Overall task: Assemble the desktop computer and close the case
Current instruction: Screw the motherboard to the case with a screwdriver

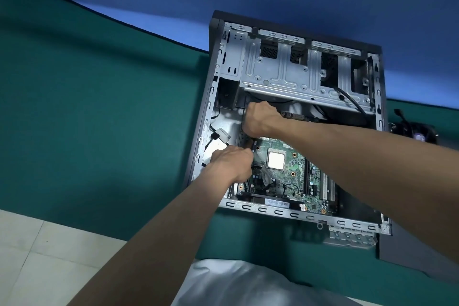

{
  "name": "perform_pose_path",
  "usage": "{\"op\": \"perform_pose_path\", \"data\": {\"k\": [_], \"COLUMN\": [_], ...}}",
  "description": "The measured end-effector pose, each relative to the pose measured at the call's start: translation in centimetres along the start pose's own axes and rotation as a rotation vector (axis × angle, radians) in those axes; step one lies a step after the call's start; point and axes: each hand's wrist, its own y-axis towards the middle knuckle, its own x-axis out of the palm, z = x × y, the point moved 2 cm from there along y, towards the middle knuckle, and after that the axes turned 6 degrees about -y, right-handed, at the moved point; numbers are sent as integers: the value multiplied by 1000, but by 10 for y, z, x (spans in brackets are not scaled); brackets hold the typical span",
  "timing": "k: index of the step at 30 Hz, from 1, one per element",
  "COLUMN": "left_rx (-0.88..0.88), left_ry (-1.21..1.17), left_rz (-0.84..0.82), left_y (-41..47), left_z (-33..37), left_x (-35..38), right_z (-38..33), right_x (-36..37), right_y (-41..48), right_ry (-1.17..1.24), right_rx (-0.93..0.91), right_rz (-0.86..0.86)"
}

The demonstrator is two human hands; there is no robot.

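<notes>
Your left hand and right hand sit inside the open computer case at the circuit board's edge, fingers curled under, on what I cannot tell.

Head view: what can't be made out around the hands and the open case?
All in the head view:
- Left hand: fingers curl under; its own back hides any grip.
- Right hand: fingertips hidden likewise.
- Fan: dark, partly behind the right forearm.
- Barcode label: too small to read.
</notes>
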Motion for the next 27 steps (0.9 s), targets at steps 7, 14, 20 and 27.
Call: {"op": "perform_pose_path", "data": {"k": [7,14,20,27], "left_rx": [15,3,-15,-64], "left_ry": [20,18,44,29], "left_rz": [28,18,3,-44], "left_y": [2,2,2,2], "left_z": [-2,-2,-1,1], "left_x": [3,3,2,1], "right_z": [-1,-5,-10,-27], "right_x": [-8,-18,-12,10], "right_y": [-8,-17,-10,-9], "right_ry": [-308,-804,-649,-195], "right_rx": [-118,-520,-472,-148], "right_rz": [-150,50,29,98]}}
